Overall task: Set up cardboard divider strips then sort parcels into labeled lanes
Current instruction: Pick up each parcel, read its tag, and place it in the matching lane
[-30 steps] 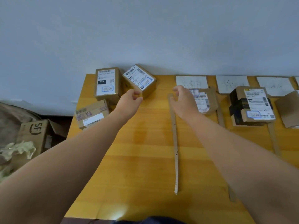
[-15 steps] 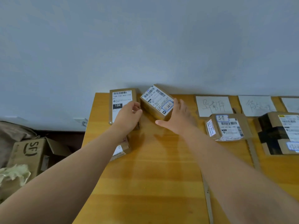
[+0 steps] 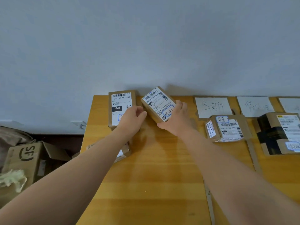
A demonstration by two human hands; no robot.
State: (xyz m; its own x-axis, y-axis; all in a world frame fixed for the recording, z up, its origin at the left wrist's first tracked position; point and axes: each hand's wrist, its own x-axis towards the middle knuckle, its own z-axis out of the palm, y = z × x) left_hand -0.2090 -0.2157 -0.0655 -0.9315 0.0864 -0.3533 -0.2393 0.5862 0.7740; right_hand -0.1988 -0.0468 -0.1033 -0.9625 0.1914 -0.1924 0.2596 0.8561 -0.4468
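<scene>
A small tilted parcel (image 3: pixel 156 103) with a white shipping label lies at the back of the wooden table (image 3: pixel 154 176). My right hand (image 3: pixel 176 122) grips its right side and near corner. My left hand (image 3: pixel 131 121) touches its left edge with curled fingers, resting over the lower part of a second parcel (image 3: pixel 121 104) marked 15H. A third parcel (image 3: pixel 123 154) is mostly hidden under my left forearm. Two cardboard divider strips (image 3: pixel 210 205) (image 3: pixel 253 156) run front to back. White lane labels (image 3: pixel 212 107) (image 3: pixel 254 106) lie along the wall.
A sorted parcel (image 3: pixel 227 128) sits in the first lane and a black-taped one (image 3: pixel 279 132) in the second. Left of the table, on the floor, stands an open SF carton (image 3: pixel 24 161) with crumpled paper (image 3: pixel 13 179). A plain wall backs the table.
Both hands reached forward and left to the tilted parcel; my right hand has closed around its right side and my left hand has come against its left edge. The view shifted left.
</scene>
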